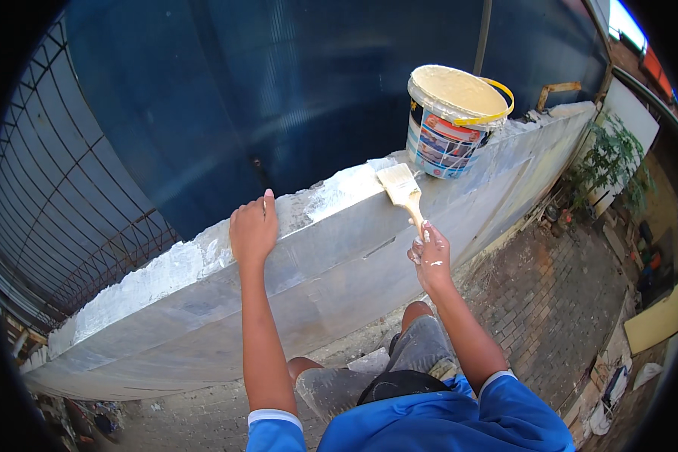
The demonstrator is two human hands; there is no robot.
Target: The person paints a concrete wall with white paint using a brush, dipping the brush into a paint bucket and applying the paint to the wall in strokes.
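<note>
A wide paintbrush [403, 188] with a pale handle and cream-coated bristles is held by my right hand [432, 260], which has white smears on its fingers. Its bristles are at the near edge of the wall top [343, 190], just left of the bucket. On that same ledge stands a bucket [443, 143] full of thick cream coating, its yellow handle resting across the rim on the right. Farther left, my left hand [253, 230] grips the top of the grey wall [339, 260], thumb up and the other fingers curled over, partly hidden.
Dark blue sheeting [316, 83] rises behind the wall, with a rusty metal grille [75, 181] at left. Brick paving [535, 294] lies below on the near side. A leafy plant [614, 162] and a yellowish board [657, 318] are at right.
</note>
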